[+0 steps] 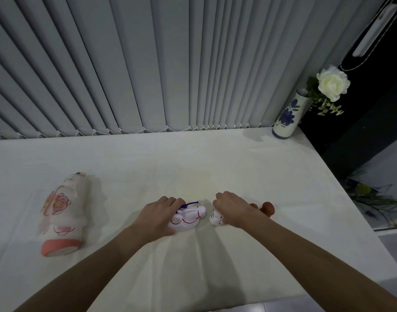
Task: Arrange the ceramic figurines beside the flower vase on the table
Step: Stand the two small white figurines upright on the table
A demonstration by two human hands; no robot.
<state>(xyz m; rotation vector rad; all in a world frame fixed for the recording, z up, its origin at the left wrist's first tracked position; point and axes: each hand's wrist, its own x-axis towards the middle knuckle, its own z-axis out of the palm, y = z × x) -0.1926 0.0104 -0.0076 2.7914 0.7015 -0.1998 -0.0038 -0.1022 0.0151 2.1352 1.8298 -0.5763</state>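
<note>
Two hands reach over the white worktop (215, 158), and four ceramic figurines lie on it. The left hand (158, 216) rests with fingers curled over the near end of a white figurine with a spiral mark and a purple cord (188, 218), which lies on its side at the middle of the worktop. The right hand (232, 210) is closed around the top of a small white figurine with dark stripes (216, 218), just to the right of the first; the two figurines sit close together without clearly touching. Behind the right hand, a brown figurine (268, 208) shows only in part, so its shape cannot be told. Well to the left lies the largest one, a white figurine with pink blossoms and a pink base (62, 212), tipped on its side. One flower vase (287, 115), white with blue flowers, stands upright at the far right corner, holding one white rose (332, 82). All four figurines are well apart from it. Grey vertical blinds (148, 64) hang behind.
</note>
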